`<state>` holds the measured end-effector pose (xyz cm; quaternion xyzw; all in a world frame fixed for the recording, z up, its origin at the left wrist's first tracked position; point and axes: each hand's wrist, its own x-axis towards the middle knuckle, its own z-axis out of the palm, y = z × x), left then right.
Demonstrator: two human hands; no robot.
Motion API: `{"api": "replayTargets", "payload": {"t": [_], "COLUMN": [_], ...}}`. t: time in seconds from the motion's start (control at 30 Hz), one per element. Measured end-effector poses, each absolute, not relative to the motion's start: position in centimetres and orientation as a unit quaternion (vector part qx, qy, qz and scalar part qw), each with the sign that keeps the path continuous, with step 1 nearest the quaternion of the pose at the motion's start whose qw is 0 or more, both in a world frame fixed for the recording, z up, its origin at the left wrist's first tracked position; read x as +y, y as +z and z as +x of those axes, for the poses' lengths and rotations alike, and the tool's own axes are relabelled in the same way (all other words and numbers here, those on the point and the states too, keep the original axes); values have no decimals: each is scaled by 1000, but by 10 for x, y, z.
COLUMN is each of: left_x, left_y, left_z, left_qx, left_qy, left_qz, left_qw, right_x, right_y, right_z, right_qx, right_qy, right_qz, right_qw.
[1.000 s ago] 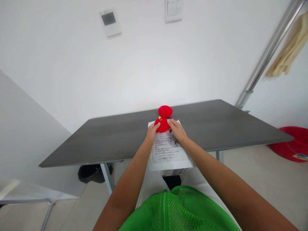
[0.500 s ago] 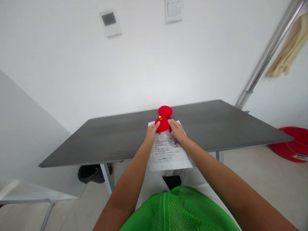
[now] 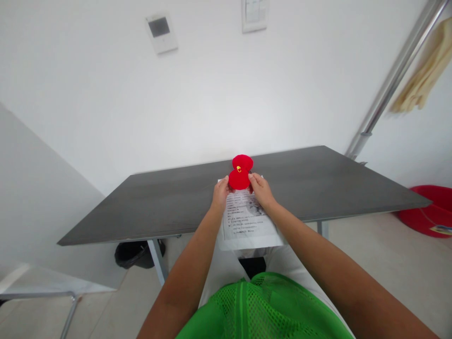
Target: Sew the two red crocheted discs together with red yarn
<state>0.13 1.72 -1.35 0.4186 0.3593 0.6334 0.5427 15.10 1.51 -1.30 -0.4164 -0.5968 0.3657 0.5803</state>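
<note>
Over the table's middle, my hands hold a red, soft-looking piece [image 3: 239,180] made of two round lobes joined like a figure eight. A small yellow hook-shaped bit [image 3: 239,169] shows at the waist between the lobes; its kind is too small to tell. My left hand [image 3: 221,190] is closed on the left edge of the near lobe. On the right edge of that lobe, my right hand [image 3: 260,188] pinches with the thumb on top. Beneath both hands lies a printed white sheet [image 3: 247,221], its near end hanging past the table edge.
The dark grey table [image 3: 169,202] stands against a white wall. A black bin [image 3: 132,254] sits under its left side, and a red tub [image 3: 423,212] is on the floor at right. Beige gloves [image 3: 423,70] hang by a metal pole [image 3: 395,80].
The yellow bit has shifted from the left side to the middle of the waist. My left thumb has moved off the near lobe's face to its edge. The near lobe sits slightly higher.
</note>
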Motion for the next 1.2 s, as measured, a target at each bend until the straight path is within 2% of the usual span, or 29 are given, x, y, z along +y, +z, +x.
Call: {"api": "replayTargets", "payload": {"t": [0.6,1.2], "left_x": [12,11], "left_y": [-12,-11], "left_z": [1,2], "left_qx": [370,400], "left_qy": [619,614], "left_qz": [434,448], "left_qw": [540,512], "right_x": [10,10], "right_y": [-11,-9], "right_z": [145,145], "right_qx": [-658,-625], "right_qy": [441,418], "right_qz": [-357,-365], "right_qw": [495,550]}}
